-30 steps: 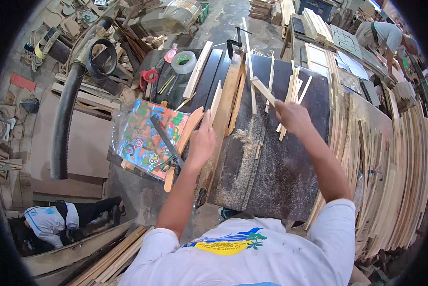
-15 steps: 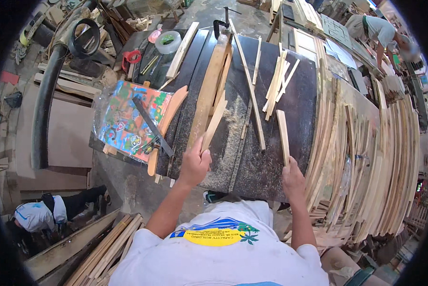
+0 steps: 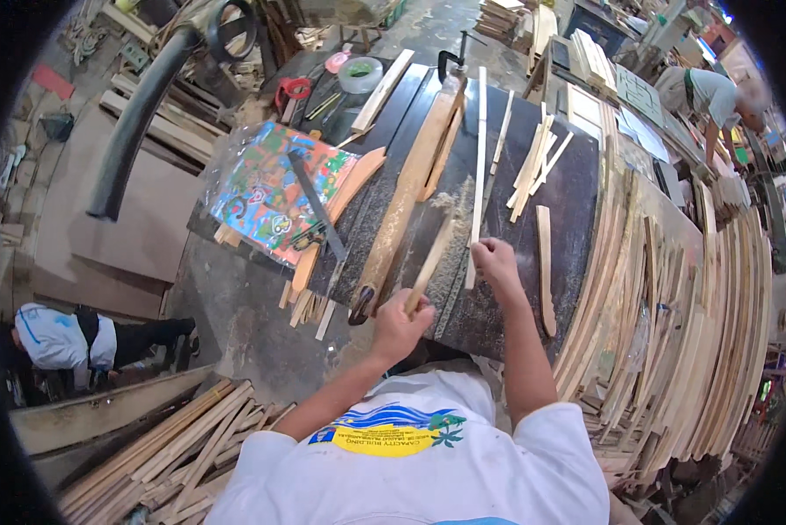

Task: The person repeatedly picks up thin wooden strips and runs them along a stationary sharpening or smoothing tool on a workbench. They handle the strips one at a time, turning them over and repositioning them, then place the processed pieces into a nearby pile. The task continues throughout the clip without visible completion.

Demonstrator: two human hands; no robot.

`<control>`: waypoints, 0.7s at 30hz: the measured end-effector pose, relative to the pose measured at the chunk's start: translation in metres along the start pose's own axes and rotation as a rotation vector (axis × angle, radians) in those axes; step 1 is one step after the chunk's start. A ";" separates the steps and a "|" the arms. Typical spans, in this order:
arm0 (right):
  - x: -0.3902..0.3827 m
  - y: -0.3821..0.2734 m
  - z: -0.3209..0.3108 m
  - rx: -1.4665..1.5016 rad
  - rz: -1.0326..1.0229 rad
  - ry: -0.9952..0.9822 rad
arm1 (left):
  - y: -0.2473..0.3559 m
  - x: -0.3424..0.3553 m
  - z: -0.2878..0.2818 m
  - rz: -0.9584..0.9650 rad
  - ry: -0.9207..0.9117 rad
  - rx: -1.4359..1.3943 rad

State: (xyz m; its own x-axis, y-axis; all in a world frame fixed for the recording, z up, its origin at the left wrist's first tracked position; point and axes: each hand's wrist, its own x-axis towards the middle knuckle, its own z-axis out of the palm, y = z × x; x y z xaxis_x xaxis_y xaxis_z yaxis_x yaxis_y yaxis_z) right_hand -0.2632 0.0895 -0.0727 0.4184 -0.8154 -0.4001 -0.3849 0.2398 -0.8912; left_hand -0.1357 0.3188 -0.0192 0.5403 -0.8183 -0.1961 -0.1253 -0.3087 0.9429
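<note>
My left hand [image 3: 403,324] is closed around the lower end of a short wooden strip [image 3: 434,252], which tilts up over the sawdust on the dark worktable [image 3: 576,175]. My right hand [image 3: 498,262] is closed at the near end of a long thin wooden strip [image 3: 479,157]; its fingertips are partly hidden. Right of that hand, a shaped wooden piece [image 3: 545,262] with a notched near end lies on the table. Left of the strips, a thick wooden beam with a slot [image 3: 401,206] runs away from me, with a black clamp [image 3: 450,63] at its far end.
At left lie a colourful plastic-wrapped sheet [image 3: 275,188], a dark flat blade [image 3: 317,203], a curved wooden piece [image 3: 340,210], red-handled scissors [image 3: 293,88] and a tape roll [image 3: 359,75]. Thin sticks [image 3: 533,166] lie right of centre. Long boards [image 3: 673,341] fill the right. Two people are nearby.
My right hand has let go of the shaped piece, now lying on the table, and moved left to the long strip. My left hand has drawn its strip away from the beam. The view has shifted.
</note>
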 end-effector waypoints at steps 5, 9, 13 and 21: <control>-0.089 0.006 0.051 0.433 0.178 -0.133 | 0.005 -0.023 0.009 0.168 0.026 0.286; -0.102 0.024 0.079 0.540 0.149 -0.152 | 0.001 -0.045 -0.014 0.093 0.006 0.269; -0.096 0.025 0.106 0.697 0.068 -0.066 | -0.020 -0.080 -0.048 0.064 -0.013 0.321; -0.055 -0.007 0.120 0.641 -0.177 0.202 | -0.101 -0.226 -0.142 -0.269 -0.144 0.142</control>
State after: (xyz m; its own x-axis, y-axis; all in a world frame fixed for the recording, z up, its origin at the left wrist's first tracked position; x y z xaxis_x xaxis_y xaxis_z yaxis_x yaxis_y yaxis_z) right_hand -0.1849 0.1960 -0.0696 0.2445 -0.9383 -0.2447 0.2631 0.3071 -0.9146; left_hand -0.1268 0.6037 -0.0319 0.4478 -0.7551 -0.4789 -0.1145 -0.5796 0.8068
